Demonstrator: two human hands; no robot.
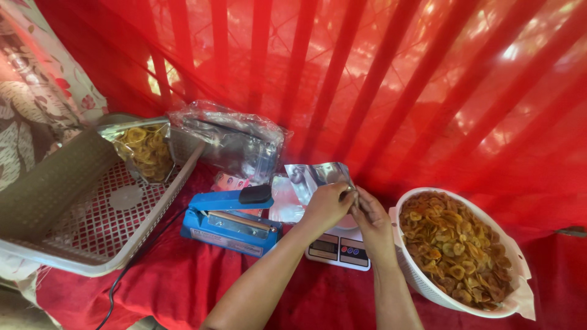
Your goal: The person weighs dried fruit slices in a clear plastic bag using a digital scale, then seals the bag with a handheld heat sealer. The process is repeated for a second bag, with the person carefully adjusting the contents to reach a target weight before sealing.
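The bench point(183, 287) is covered with a red cloth, and the work on it looks to be near its start. One filled bag is finished; the big bowl is nearly full, so I judge most of the packing is left.

The largest container is the plastic basket point(92, 220) at 9 o'clock, tilted on its side. Inside it, at its far end, stands one clear bag of chips point(147, 150), yellow and full. Next is the white colander bowl point(428, 287) at 4 o'clock, heaped with fried yellow chips point(455, 244) up to the rim. Behind the centre, at 11 o'clock, lies a pack of empty clear bags point(235, 140). The blue heat sealer point(229, 223) is left of centre, its arm down and nothing in it. The small white scale point(339, 249) stands under the hands, with nothing on it that I can see.

The empty pouch point(315, 177) is at the centre, above the scale. The left hand point(327, 205) and the right hand point(370, 217) are close together, both pinching its lower edge; it has no chips inside.
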